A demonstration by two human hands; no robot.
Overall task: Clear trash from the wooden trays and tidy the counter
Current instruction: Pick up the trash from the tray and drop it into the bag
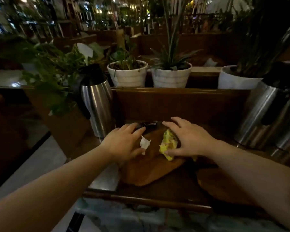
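Note:
A wooden tray (pixel 146 169) lies on the dark counter in front of me. On it my left hand (pixel 124 143) closes around a crumpled white paper scrap (pixel 145 143), pinched between thumb and fingers. My right hand (pixel 189 138) grips a crumpled yellow wrapper (pixel 168 144) between thumb and fingers on the tray's right part. A dark object (pixel 149 125) lies just beyond my fingertips; what it is I cannot tell. A second wooden tray (pixel 224 186) sits to the right, partly under my right forearm.
A steel thermos jug (pixel 97 104) stands left of the tray and two larger steel dispensers (pixel 268 114) stand at the right. White plant pots (pixel 128 76) line the ledge behind the counter's wooden back wall (pixel 174 104). The floor drops away at left.

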